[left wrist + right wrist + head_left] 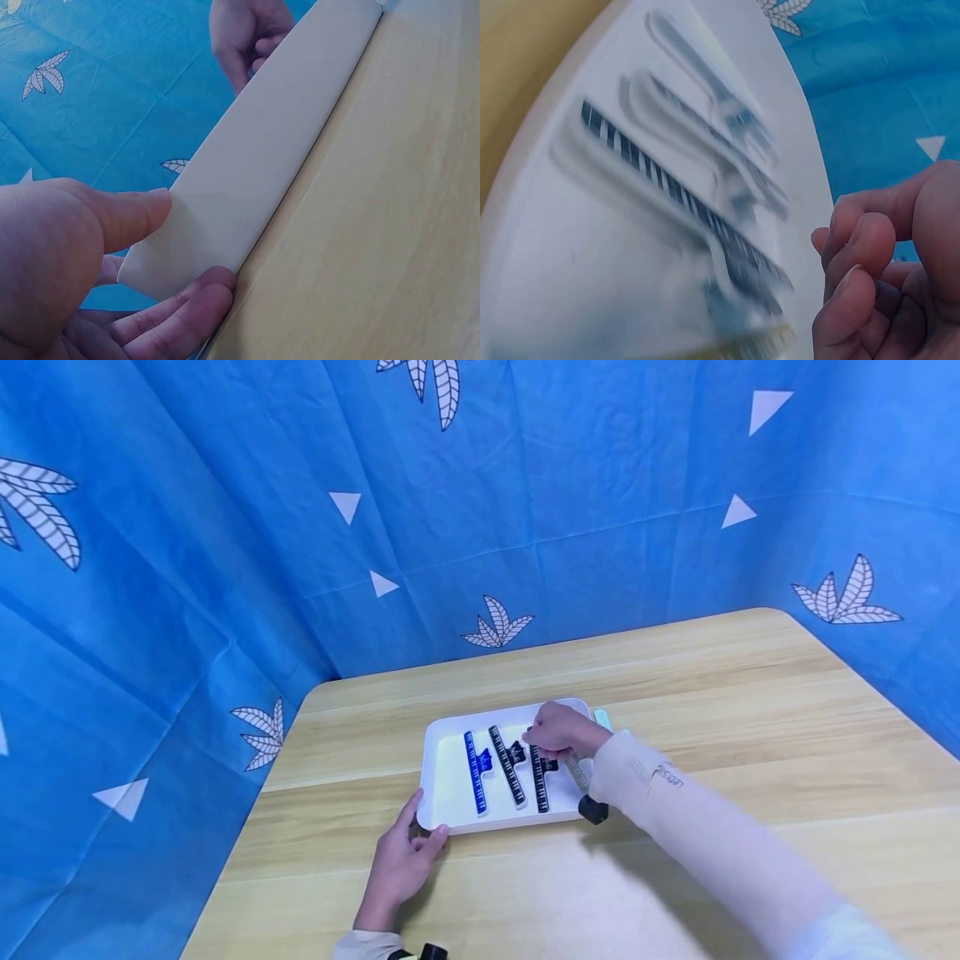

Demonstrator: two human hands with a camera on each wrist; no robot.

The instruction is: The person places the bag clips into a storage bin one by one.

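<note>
A white tray (450, 781) lies on the table with a row of long clips bearing piano-key patterns. From left to right are a blue clip (476, 777), a black clip (507, 768), another black clip (538, 781) and a pale yellowish clip (576, 772), partly covered by the right arm. My left hand (401, 860) grips the tray's near left corner; in the left wrist view its thumb and fingertips press the outer wall (232, 165). Over the tray's right half is my right hand (558, 729), its fingers (855, 292) loosely curled with nothing visible between them.
A mint-green piece (602, 719) shows just past the tray's right edge, partly behind the right forearm. The wooden table (750, 710) extends around the tray. A blue patterned curtain (600, 485) stands behind and beside the table.
</note>
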